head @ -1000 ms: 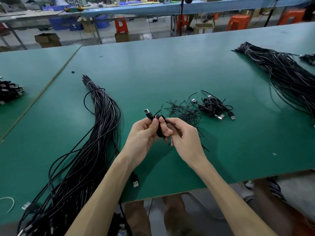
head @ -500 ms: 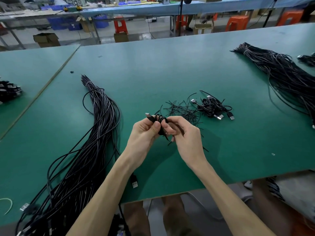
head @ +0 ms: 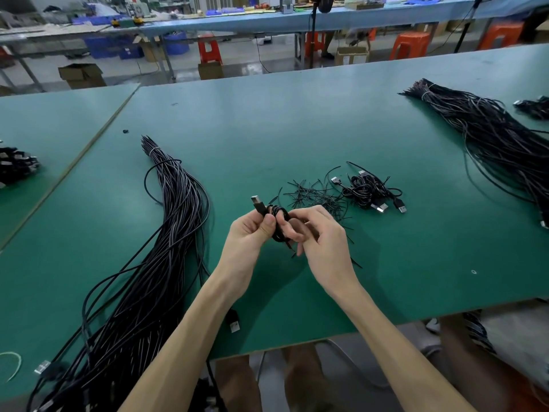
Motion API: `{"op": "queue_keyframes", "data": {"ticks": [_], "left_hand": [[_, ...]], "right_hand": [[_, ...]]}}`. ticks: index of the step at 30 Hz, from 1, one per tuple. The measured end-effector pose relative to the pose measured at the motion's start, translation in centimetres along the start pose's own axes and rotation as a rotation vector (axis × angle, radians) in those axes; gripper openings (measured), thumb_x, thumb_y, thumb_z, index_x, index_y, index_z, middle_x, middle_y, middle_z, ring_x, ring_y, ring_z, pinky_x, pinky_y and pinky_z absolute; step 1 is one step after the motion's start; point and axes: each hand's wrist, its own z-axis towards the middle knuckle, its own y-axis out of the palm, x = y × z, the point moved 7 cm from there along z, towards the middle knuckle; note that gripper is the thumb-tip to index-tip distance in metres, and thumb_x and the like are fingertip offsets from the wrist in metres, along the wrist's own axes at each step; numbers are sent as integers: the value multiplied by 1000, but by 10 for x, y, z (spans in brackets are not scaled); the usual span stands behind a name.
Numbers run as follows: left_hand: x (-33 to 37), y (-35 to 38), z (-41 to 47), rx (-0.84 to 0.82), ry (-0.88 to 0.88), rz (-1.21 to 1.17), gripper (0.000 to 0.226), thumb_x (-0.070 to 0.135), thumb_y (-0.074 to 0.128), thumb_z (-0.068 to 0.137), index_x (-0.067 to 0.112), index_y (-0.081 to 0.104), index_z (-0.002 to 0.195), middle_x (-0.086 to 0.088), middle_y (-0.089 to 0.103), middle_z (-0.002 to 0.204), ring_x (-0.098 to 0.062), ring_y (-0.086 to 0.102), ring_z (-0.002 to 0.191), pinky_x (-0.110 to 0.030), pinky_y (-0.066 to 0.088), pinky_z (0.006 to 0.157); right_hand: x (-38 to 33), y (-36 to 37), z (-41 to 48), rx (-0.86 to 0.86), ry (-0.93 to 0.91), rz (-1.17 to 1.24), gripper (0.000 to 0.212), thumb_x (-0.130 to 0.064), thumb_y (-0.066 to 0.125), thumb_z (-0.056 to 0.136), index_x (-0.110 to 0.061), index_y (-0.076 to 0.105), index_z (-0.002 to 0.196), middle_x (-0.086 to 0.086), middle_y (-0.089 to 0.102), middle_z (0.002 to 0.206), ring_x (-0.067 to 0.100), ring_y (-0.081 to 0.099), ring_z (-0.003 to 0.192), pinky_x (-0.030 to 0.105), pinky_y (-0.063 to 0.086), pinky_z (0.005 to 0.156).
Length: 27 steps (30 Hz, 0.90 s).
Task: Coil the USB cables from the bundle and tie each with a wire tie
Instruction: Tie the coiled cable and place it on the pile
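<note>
A small coiled black USB cable (head: 278,217) is held above the green table (head: 297,129), its plug sticking up to the left. My left hand (head: 249,236) grips the coil with thumb and fingers. My right hand (head: 319,236) pinches the coil's right side, fingers curled around it; thin tie ends poke out below the coil. A long bundle of black USB cables (head: 166,257) lies to the left. Loose black wire ties (head: 315,196) are scattered just behind my hands. A small pile of coiled cables (head: 368,190) lies beyond them.
A second large cable bundle (head: 490,135) stretches along the table's right side. More dark cables (head: 16,165) sit on the neighbouring table at the left. The table's front edge runs just below my forearms, with a loose plug (head: 234,322) near it.
Both hands stay together on the coil. The plug has shifted slightly, and my right fingers have worked around the coil's side.
</note>
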Motion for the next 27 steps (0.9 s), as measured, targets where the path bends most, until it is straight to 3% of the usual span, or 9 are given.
{"op": "queue_keyframes", "data": {"ticks": [3,7,15,21,24,27], "left_hand": [[0,0,0,-3,-5,-8,26,29,52,102,9,64,91,-9,69,77,-30,66,74,-41,51,89],[-1,0,1,3,-47,-64,25,23,48,103,6,60,90,-6,64,76,-25,64,70,-33,55,76],[-15,-11,3,57,-179,-119,22,25,56,99,10,67,88,-8,63,82,-27,64,81,-45,56,79],[-14,-16,3,60,-177,-99,21,25,61,95,6,70,92,-14,68,98,-36,66,88,-52,54,87],[-8,-12,2,21,-126,-96,21,23,59,99,12,75,95,-7,71,126,-33,67,95,-53,56,87],[-7,-12,3,35,-114,-124,23,20,55,100,-1,64,97,-9,65,138,-28,69,95,-48,59,86]], "right_hand": [[3,0,2,19,25,2,15,-5,60,102,-9,74,105,-2,65,94,16,63,63,27,52,57],[10,4,0,-36,73,5,11,-15,59,105,-18,69,105,-9,73,82,11,60,56,24,52,56],[7,6,0,-64,60,68,11,-11,60,104,-13,70,107,-3,74,82,16,68,63,29,58,65],[5,2,-2,-55,55,87,13,-12,61,104,-13,74,104,-1,72,76,13,67,61,22,55,66],[6,4,-2,-57,50,62,14,-12,61,104,-12,74,108,0,72,77,14,68,61,23,56,66],[4,7,-2,-39,13,13,19,-12,61,103,-10,74,118,-2,71,87,12,68,61,23,57,67]]}}
